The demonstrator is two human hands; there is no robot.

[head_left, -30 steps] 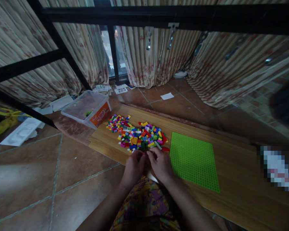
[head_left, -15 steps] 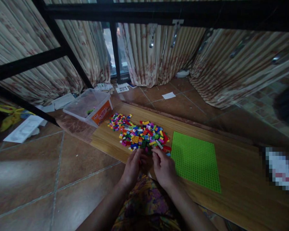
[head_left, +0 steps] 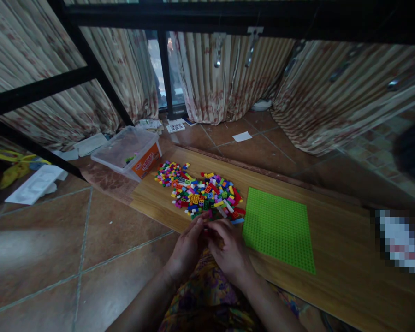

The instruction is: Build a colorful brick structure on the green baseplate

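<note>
My left hand [head_left: 188,244] and my right hand [head_left: 226,246] meet at the near edge of the wooden board, just in front of a pile of mixed toy bricks [head_left: 210,196]. Between the fingertips shows a bit of a small reddish toy brick [head_left: 205,229], mostly covered by the fingers. Both hands are closed around that spot. To the right of my right hand lies a bright green studded baseplate [head_left: 278,228], with no bricks on it. A light blue brick [head_left: 238,221] lies by the baseplate's left edge.
A smaller heap of bricks [head_left: 171,173] lies further left on the wooden board [head_left: 346,258]. Beyond it stands a clear plastic bin [head_left: 119,150] with an orange label. Curtains [head_left: 224,78] hang behind a dark frame. White packaging [head_left: 36,184] rests on the tiled floor.
My right hand has moved left and toward me, away from the pile, and its fingertips now meet those of my left hand. The left hand has shifted slightly.
</note>
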